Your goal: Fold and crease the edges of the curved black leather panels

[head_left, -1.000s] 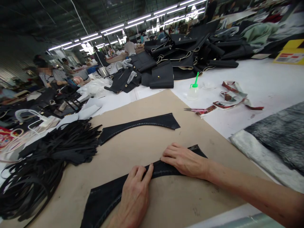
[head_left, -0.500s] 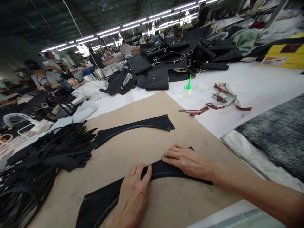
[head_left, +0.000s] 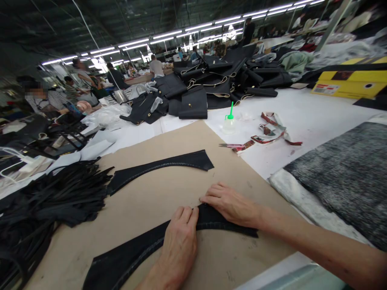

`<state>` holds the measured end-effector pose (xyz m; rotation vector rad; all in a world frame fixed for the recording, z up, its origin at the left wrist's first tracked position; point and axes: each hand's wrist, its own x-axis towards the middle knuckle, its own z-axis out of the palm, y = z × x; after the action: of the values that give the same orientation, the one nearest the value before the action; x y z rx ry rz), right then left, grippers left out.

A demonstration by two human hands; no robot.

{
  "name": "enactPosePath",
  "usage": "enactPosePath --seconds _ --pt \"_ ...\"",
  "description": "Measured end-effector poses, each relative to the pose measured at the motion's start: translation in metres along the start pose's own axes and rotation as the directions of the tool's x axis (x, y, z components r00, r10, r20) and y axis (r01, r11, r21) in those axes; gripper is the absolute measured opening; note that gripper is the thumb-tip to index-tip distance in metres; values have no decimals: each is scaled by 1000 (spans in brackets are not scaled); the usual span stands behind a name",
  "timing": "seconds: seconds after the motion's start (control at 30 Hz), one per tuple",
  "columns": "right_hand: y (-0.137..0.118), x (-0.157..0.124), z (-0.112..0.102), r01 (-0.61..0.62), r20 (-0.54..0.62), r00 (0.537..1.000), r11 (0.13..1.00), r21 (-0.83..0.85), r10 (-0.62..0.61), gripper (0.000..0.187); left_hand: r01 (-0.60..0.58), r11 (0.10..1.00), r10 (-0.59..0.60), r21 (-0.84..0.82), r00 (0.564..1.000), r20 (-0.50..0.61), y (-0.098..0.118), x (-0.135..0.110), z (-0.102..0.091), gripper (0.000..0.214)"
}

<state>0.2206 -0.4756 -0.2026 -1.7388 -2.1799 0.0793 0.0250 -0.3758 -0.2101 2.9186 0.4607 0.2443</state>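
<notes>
A black curved piece of material (head_left: 136,245), with a stitched-looking line along its inner curve, lies across the brown board (head_left: 145,201) in front of me. My left hand (head_left: 181,237) presses on its middle, fingers close together at the upper edge. Just to the right, my right hand (head_left: 231,205) has its bent fingers on that same edge, which they partly hide. Both hands look closed on the material, the fingertips almost meeting. Farther back, a second black curved piece (head_left: 163,164) of similar shape lies flat, touched by neither hand.
Black strips (head_left: 66,193) heap at the left. Behind the board are black bags or bag parts (head_left: 193,102), a green-tipped squeeze bottle (head_left: 229,123), scissors (head_left: 232,146) and patterned scraps (head_left: 272,129). A yellow box (head_left: 347,82) and dark speckled fabric (head_left: 341,173) are at right. People work beyond.
My left hand has slid right along the piece toward my right hand, and its thumb has drawn in. My right hand stays at the upper edge. The view has shifted slightly.
</notes>
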Motion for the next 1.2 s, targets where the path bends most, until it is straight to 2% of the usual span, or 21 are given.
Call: enactPosePath --seconds 0.2,0.6,0.83,1.0,1.1,1.2 --pt "14 -11 -9 22 31 999 997 -69 -20 27 12 997 -12 74 1000 -2 4 1 0 53" --pt "26 -29 -10 97 17 995 988 -118 -96 29 -31 963 23 268 999 31 12 12 0 55" --pt "27 -35 -11 51 -3 999 993 -108 -51 28 -57 951 31 305 995 91 18 16 -3 55" --pt "31 -39 -12 -42 -36 999 998 -50 41 30 -49 950 28 307 997 73 16 17 -4 55" --pt "33 -38 -16 -79 -47 996 996 37 80 29 -18 963 2 268 998 61 16 20 -4 49" --pt "33 -36 -21 -84 -29 996 995 51 86 28 -22 982 12 188 998 56 18 25 -3 43"
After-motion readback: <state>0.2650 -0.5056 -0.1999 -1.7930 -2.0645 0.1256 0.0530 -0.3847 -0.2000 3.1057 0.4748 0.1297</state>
